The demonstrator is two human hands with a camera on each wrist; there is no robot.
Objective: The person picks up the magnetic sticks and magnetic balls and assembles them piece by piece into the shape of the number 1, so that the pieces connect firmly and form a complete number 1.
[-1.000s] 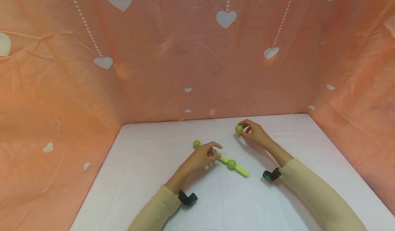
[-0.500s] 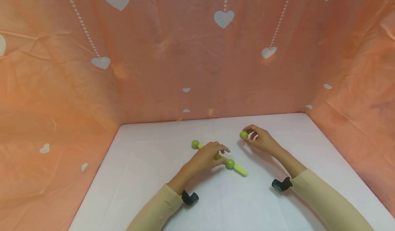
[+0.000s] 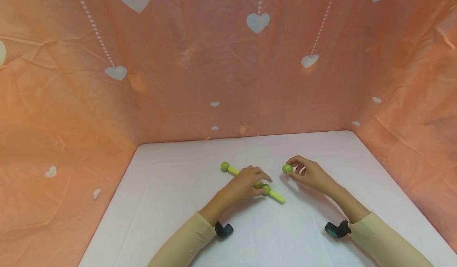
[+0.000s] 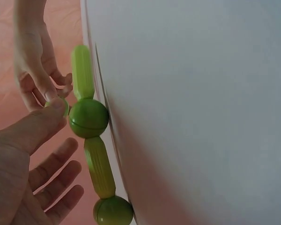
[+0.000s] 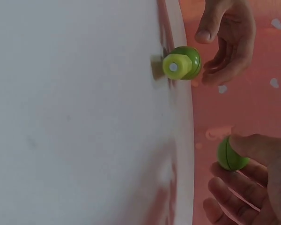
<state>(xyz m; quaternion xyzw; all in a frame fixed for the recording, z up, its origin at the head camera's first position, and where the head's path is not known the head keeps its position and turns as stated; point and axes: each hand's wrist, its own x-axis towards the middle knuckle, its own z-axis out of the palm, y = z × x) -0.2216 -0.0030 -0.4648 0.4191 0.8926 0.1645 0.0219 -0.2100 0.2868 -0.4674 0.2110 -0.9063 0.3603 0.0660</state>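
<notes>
Right hand (image 3: 310, 173): we see it pinch a loose green ball (image 3: 287, 168) between thumb and fingertips, the other fingers loosely curled; the ball is off the table (image 3: 321, 148), just right of the rod.

Left hand (image 3: 246, 183): we see it rest over the middle of the rod (image 3: 276, 196), thumb tip against the middle ball (image 4: 88, 117), fingers relaxed and spread, curled round nothing.

Rod: yellow-green sticks joined in one line with green balls, lying slantwise on the table; end ball (image 3: 225, 166) at its far left, middle ball beside the left hand's fingers, bare stick end pointing near and right. We note that the loose ball is near the rod and apart from it.

Sleeves: beige, both arms. Wrist cameras: dark, one under each forearm.

Surround: white table, orange cloth (image 3: 71, 100) with white hearts on three sides.
</notes>
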